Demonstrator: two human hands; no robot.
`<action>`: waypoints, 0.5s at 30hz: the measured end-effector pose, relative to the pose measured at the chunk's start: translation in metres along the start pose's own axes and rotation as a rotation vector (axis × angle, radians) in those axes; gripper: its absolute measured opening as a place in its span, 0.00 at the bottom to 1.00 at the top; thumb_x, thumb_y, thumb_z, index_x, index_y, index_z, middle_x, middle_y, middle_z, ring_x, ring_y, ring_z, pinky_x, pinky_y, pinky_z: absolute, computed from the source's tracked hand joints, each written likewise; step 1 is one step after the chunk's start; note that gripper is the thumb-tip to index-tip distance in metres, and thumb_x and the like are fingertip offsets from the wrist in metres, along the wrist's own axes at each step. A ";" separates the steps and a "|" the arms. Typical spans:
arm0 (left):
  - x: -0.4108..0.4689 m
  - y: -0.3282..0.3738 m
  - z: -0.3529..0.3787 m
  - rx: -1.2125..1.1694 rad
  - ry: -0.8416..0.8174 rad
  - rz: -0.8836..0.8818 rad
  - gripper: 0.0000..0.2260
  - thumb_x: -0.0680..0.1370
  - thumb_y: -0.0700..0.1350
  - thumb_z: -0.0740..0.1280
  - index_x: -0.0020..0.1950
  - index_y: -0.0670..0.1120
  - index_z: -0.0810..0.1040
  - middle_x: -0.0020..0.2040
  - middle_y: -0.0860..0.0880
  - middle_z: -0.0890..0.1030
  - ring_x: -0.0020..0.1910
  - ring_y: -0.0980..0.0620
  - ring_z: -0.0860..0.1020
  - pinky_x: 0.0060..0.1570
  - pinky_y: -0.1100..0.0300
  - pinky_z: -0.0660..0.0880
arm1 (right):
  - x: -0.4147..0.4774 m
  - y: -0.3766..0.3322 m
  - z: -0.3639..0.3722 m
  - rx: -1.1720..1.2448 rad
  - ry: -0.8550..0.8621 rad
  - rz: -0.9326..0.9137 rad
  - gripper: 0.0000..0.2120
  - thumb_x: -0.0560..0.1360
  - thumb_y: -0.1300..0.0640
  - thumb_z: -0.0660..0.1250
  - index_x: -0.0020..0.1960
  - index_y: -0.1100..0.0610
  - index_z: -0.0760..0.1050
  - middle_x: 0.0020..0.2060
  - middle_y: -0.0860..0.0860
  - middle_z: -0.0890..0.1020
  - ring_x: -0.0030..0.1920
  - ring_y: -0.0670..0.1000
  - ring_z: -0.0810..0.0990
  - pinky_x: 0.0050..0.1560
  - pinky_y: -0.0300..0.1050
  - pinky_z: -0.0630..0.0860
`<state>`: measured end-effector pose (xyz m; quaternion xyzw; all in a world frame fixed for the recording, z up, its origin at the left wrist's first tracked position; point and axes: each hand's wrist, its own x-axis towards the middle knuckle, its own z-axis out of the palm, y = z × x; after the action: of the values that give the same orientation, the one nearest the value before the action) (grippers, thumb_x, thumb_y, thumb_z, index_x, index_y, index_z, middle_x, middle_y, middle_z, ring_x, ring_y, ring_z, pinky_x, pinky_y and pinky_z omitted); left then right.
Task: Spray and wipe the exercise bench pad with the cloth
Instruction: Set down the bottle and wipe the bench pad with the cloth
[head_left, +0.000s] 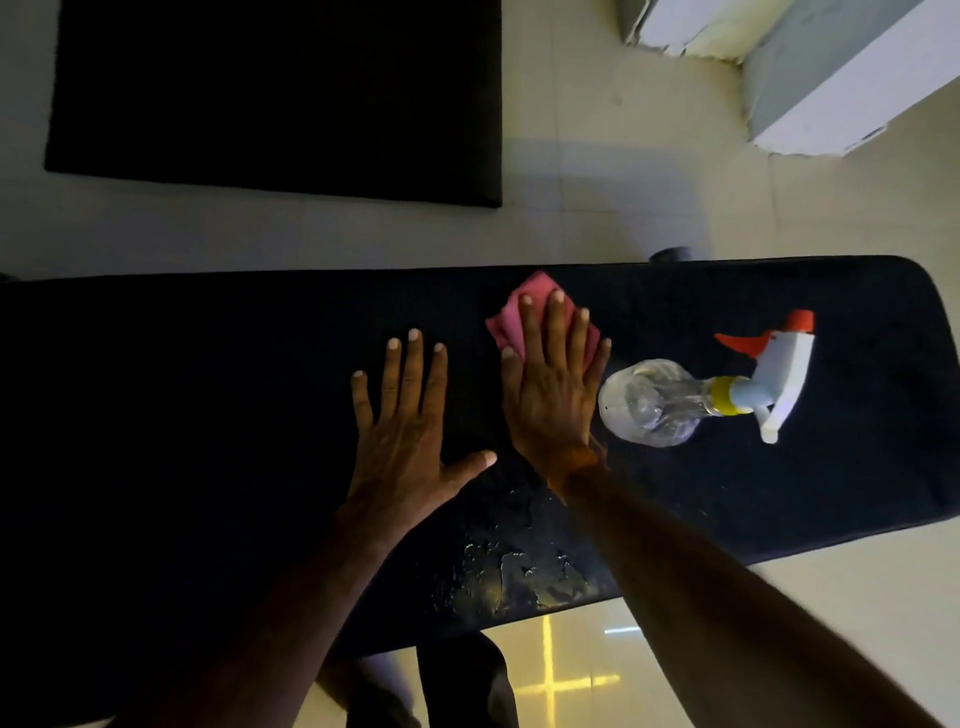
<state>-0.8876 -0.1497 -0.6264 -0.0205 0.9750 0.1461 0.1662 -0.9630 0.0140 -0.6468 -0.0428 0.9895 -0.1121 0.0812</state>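
Head camera, looking down: a person leans over a dark exercise bench pad (208, 389) whose long axis runs left to right across the frame, with pale floor (623, 182) on both sides of it. The right hand (550, 395) lies flat on a pink cloth (504, 319), fingers straight and pointing toward the pad's far edge, pressing the cloth down near that edge. The left hand (405, 431) rests just beside it on the left, palm down on the bare pad, fingers spread, holding nothing. The two hands sit side by side, close but not touching.

A wet patch (519, 561) of droplets glistens along the pad's near edge. It lies toward the person from the cloth, beneath the right wrist and forearm. The right hand, already on the cloth, is the one placed to reach it. A stroke drawn back across the pad's short width looks likely to meet the liquid, before passes along the length.

A clear spray bottle (654, 402) lies on its side on the pad just right of the right hand, trigger head pointing right. It appears set aside. Whether its base touches the hand cannot be told.

A black floor mat (275, 98) lies well beyond.
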 end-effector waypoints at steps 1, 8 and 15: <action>-0.001 0.000 -0.001 -0.001 0.000 0.008 0.56 0.68 0.79 0.53 0.84 0.46 0.40 0.84 0.42 0.36 0.83 0.42 0.36 0.77 0.33 0.41 | 0.010 -0.003 0.000 -0.018 0.018 0.011 0.31 0.84 0.42 0.42 0.85 0.49 0.46 0.84 0.56 0.48 0.83 0.62 0.44 0.80 0.68 0.40; -0.021 -0.008 0.004 -0.003 -0.002 0.095 0.54 0.69 0.78 0.55 0.84 0.48 0.41 0.84 0.42 0.37 0.83 0.43 0.37 0.76 0.37 0.38 | -0.037 -0.003 0.003 -0.002 0.044 0.009 0.29 0.86 0.44 0.44 0.85 0.50 0.46 0.84 0.56 0.47 0.84 0.61 0.43 0.82 0.65 0.44; -0.043 -0.016 0.011 0.007 -0.001 0.128 0.55 0.69 0.78 0.59 0.84 0.47 0.43 0.84 0.43 0.40 0.83 0.44 0.38 0.77 0.37 0.40 | -0.039 -0.003 -0.001 0.040 0.007 0.027 0.30 0.85 0.42 0.42 0.85 0.48 0.44 0.84 0.53 0.46 0.84 0.59 0.42 0.81 0.66 0.43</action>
<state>-0.8422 -0.1627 -0.6264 0.0425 0.9747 0.1529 0.1572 -0.9242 0.0149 -0.6393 -0.0274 0.9877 -0.1311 0.0801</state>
